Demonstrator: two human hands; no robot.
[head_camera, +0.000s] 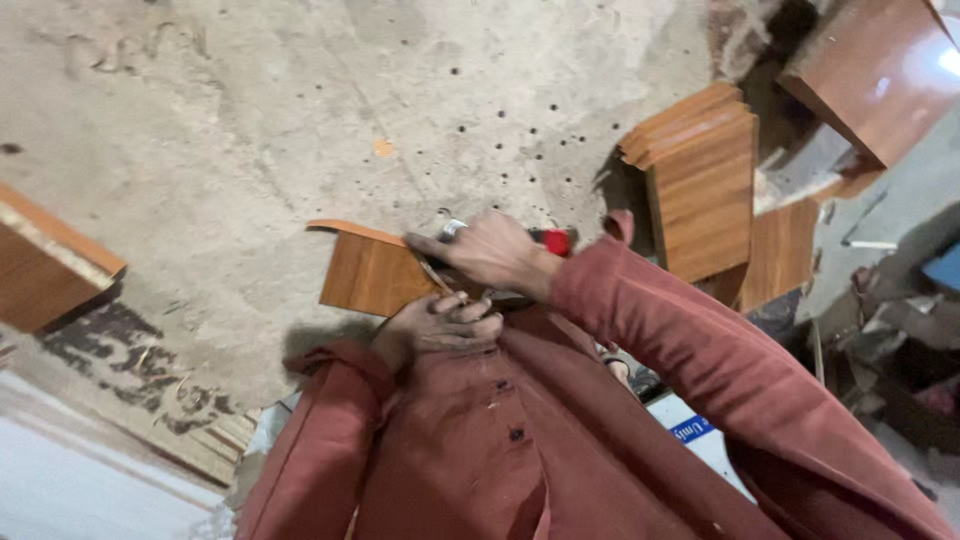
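A small brown wooden panel (368, 272) stands on edge on the rough concrete floor, close against my body. My left hand (440, 325) comes out of a dark red sleeve and closes on the panel's near lower corner. Just above it, my right hand (488, 250) grips a tool with a red handle (556, 241). The tool's metal end (452, 229) shows at the panel's top edge. What kind of tool it is stays hidden under the fingers.
A stack of several wooden boards (700, 180) leans at the right, with a larger glossy panel (880, 70) behind it. Another board's end (45, 265) juts in from the left. Rubble and scraps (900, 330) lie at the far right.
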